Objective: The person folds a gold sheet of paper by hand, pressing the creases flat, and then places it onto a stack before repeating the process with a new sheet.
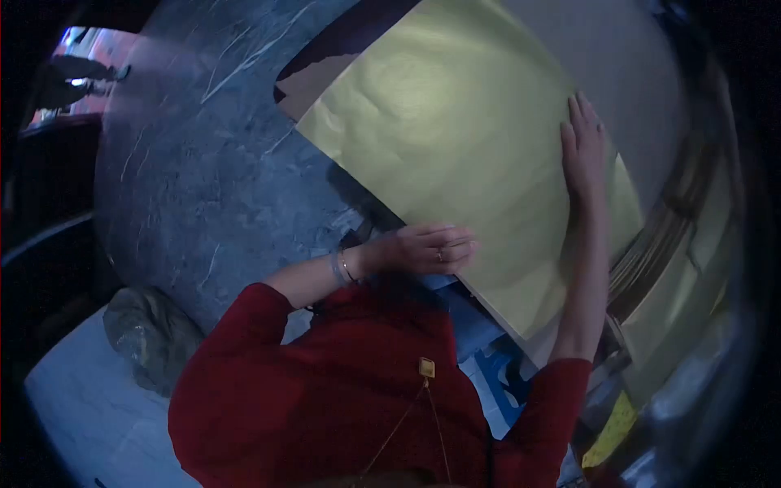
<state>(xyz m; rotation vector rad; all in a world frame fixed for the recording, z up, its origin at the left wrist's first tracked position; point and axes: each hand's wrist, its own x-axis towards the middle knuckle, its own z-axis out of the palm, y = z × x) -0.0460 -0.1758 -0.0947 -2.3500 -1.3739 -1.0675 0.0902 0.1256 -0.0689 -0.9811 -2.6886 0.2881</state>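
Observation:
A large sheet of shiny gold paper (pixel 455 122) lies over the tabletop, with slight creases near its left corner. My left hand (pixel 431 249) is at the sheet's near edge, its fingers curled together; whether anything is between them is hidden. A ring and bracelets show on that hand and wrist. My right hand (pixel 584 150) rests flat on the sheet near its right edge, fingers stretched out and pointing away from me. Another piece of gold paper (pixel 626 195) shows beyond the right edge of the sheet.
A dark marbled surface (pixel 187 163) spreads at the left. Stacked folded sheets (pixel 663 236) stand at the right. A blue plastic stool (pixel 498 378) is below the table edge. Dark cloth (pixel 150 337) lies at the lower left, and a yellow piece (pixel 610 431) at the lower right.

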